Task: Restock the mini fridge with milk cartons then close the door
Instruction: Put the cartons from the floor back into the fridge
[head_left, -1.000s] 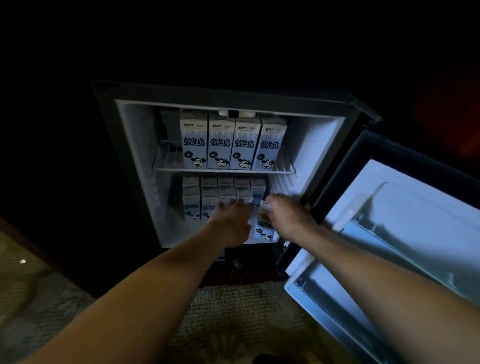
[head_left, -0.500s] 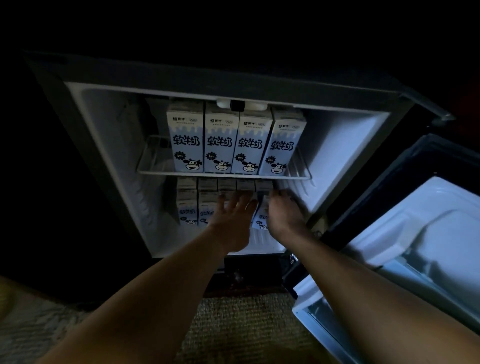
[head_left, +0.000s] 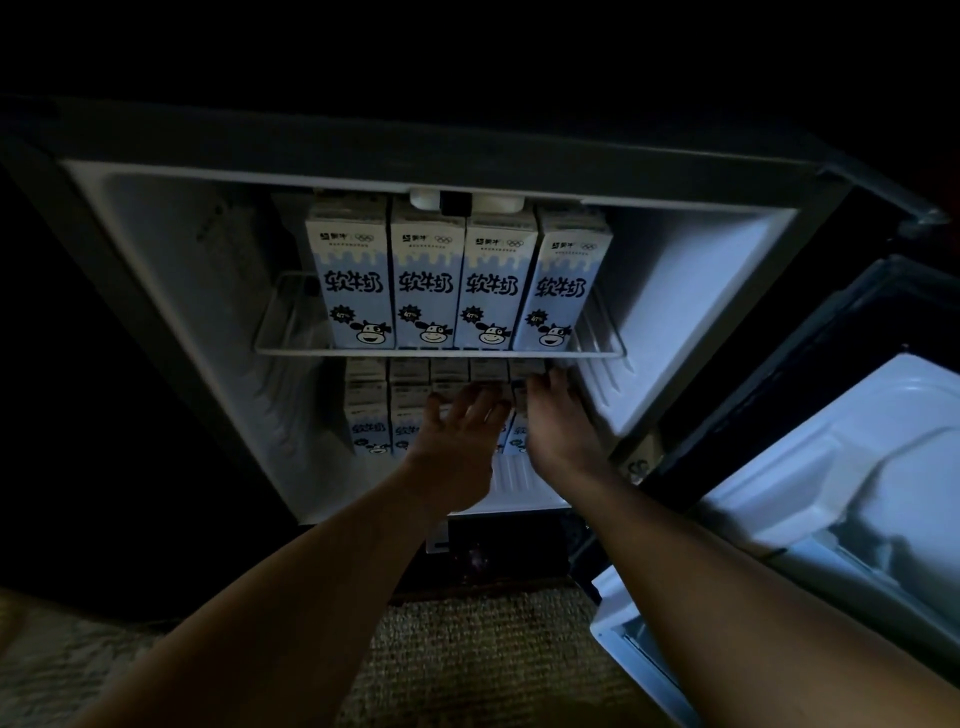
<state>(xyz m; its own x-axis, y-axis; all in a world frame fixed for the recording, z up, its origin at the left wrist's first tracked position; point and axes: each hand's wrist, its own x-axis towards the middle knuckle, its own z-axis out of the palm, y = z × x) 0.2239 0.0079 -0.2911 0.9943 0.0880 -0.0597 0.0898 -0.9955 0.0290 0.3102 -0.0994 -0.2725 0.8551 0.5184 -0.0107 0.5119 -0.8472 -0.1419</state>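
Observation:
The mini fridge (head_left: 171, 291) stands open, its door (head_left: 857, 467) swung out to the right. Several blue-and-white milk cartons (head_left: 426, 280) stand upright in a row on the wire shelf (head_left: 291, 349). Below it, more cartons (head_left: 366, 410) fill the lower compartment. My left hand (head_left: 457, 447) has its fingers spread and touches the fronts of the middle lower cartons. My right hand (head_left: 561, 431) grips the rightmost lower carton (head_left: 517, 434), fingers reaching over its top just under the shelf. Both hands hide much of that carton.
A woven rug (head_left: 483, 665) lies on the floor in front of the fridge. The open door's inner shelves (head_left: 779, 571) jut out low at the right, close to my right forearm. Everything around the fridge is dark.
My right hand has pushed its carton deeper into the lower compartment, up to the row. My left hand moved in beside it with fingers spread. The view has come closer to the fridge.

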